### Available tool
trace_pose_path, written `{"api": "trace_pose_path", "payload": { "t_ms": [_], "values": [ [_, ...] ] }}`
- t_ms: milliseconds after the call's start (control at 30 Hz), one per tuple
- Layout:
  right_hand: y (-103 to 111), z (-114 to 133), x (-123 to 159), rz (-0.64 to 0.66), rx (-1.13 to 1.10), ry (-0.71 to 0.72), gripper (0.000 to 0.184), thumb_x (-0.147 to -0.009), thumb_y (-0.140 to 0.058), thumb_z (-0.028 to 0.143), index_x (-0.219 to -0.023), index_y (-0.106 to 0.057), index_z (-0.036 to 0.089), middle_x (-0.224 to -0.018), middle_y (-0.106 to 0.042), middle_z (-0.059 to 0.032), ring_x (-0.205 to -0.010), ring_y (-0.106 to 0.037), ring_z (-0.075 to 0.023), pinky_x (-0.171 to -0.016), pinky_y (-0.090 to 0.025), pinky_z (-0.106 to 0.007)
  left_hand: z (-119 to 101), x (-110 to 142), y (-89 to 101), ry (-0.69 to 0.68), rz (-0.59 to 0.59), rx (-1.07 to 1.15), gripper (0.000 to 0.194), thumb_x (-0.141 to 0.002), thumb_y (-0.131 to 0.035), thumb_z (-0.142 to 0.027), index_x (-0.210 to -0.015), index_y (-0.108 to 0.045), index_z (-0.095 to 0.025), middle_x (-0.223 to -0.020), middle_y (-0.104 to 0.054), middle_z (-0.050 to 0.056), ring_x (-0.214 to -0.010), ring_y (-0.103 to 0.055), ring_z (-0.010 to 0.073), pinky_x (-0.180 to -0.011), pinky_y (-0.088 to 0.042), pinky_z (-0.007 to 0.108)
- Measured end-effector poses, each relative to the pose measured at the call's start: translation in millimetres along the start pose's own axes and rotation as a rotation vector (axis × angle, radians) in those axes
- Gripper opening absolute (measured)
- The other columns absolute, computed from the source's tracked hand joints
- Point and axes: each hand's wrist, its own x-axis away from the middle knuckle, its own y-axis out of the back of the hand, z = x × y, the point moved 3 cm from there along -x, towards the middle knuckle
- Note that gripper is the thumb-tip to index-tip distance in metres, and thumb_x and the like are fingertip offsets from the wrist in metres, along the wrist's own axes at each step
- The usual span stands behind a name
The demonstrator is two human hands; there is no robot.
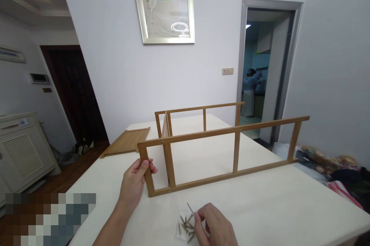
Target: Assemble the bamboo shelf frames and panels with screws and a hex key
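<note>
My left hand is wrapped round the end bar of a wooden frame, which stands on its long edge on the white table. The frame has two ladder-like sides; a wooden panel joins them near the left end. Close to the table's front, my right hand pinches a thin metal rod, its lower end hidden by my fingers. Just left of those fingers, several screws lie in a pile on a clear plastic bag.
A slatted wooden panel lies flat at the table's left edge. The wall rises behind the table. Clothes and soft things are heaped beyond the right edge. Through the doorway, a person stands in another room.
</note>
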Motion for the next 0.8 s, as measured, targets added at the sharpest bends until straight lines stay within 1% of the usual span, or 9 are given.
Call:
{"api": "trace_pose_path", "payload": {
  "t_ms": [167,267,367,500,633,800],
  "values": [
    [0.4,2.8,0.2,0.016,0.003,0.002,0.018,-0.091,-0.049,0.014,-0.075,-0.05,0.022,-0.066,-0.057,-0.0004,-0.056,-0.059,-0.0125,-0.046,-0.041,-0.021,-0.3,4.9,-4.0,-0.025,-0.017,0.016,0.033,-0.075,-0.076,-0.043,-0.088,-0.068,-0.014,-0.071,-0.065,0.001,-0.07,-0.061,0.0146,-0.071,-0.049,0.026],
    [2.1,3.3,-0.3,0.018,-0.005,-0.009,0.018,-0.092,-0.049,0.013,-0.076,-0.05,0.022,-0.067,-0.058,-0.0008,-0.057,-0.059,-0.0126,-0.046,-0.041,-0.021,-2.1,6.9,-5.2,-0.035,-0.043,0.038,0.032,-0.075,-0.076,-0.043,-0.085,-0.068,-0.014,-0.07,-0.062,0.0,-0.066,-0.057,0.0124,-0.064,-0.048,0.024],
    [2.2,1.7,-0.5,0.017,0.0,-0.005,0.017,-0.091,-0.049,0.013,-0.077,-0.05,0.022,-0.066,-0.057,-0.0004,-0.059,-0.06,-0.0128,-0.047,-0.04,-0.021,-4.7,7.1,-3.4,-0.07,-0.096,0.053,0.031,-0.074,-0.077,-0.042,-0.083,-0.067,-0.015,-0.069,-0.059,-0.001,-0.063,-0.053,0.0104,-0.058,-0.045,0.022],
    [0.1,-0.7,0.7,0.025,0.013,0.0,0.017,-0.091,-0.05,0.012,-0.077,-0.049,0.021,-0.066,-0.057,-0.0002,-0.061,-0.06,-0.0132,-0.048,-0.041,-0.021,-5.1,3.7,3.6,-0.106,-0.152,0.075,0.03,-0.073,-0.078,-0.042,-0.08,-0.066,-0.015,-0.068,-0.059,-0.002,-0.061,-0.052,0.0099,-0.054,-0.044,0.022],
    [0.2,-0.4,2.9,0.019,0.006,-0.016,0.017,-0.092,-0.049,0.012,-0.078,-0.05,0.021,-0.067,-0.057,-0.0009,-0.062,-0.061,-0.0137,-0.05,-0.042,-0.021,-3.7,-2.0,13.0,-0.148,-0.202,0.051,0.029,-0.073,-0.076,-0.042,-0.077,-0.065,-0.015,-0.067,-0.057,-0.002,-0.059,-0.051,0.0095,-0.052,-0.042,0.021],
    [10.5,-3.2,5.4,-0.021,0.043,0.009,0.016,-0.093,-0.048,0.013,-0.079,-0.051,0.021,-0.068,-0.057,-0.0017,-0.061,-0.059,-0.0137,-0.052,-0.043,-0.022,-3.6,-10.6,27.5,-0.201,-0.278,0.027,0.028,-0.073,-0.075,-0.041,-0.077,-0.065,-0.015,-0.066,-0.057,-0.002,-0.057,-0.051,0.0093,-0.05,-0.041,0.021]
  ]
}}
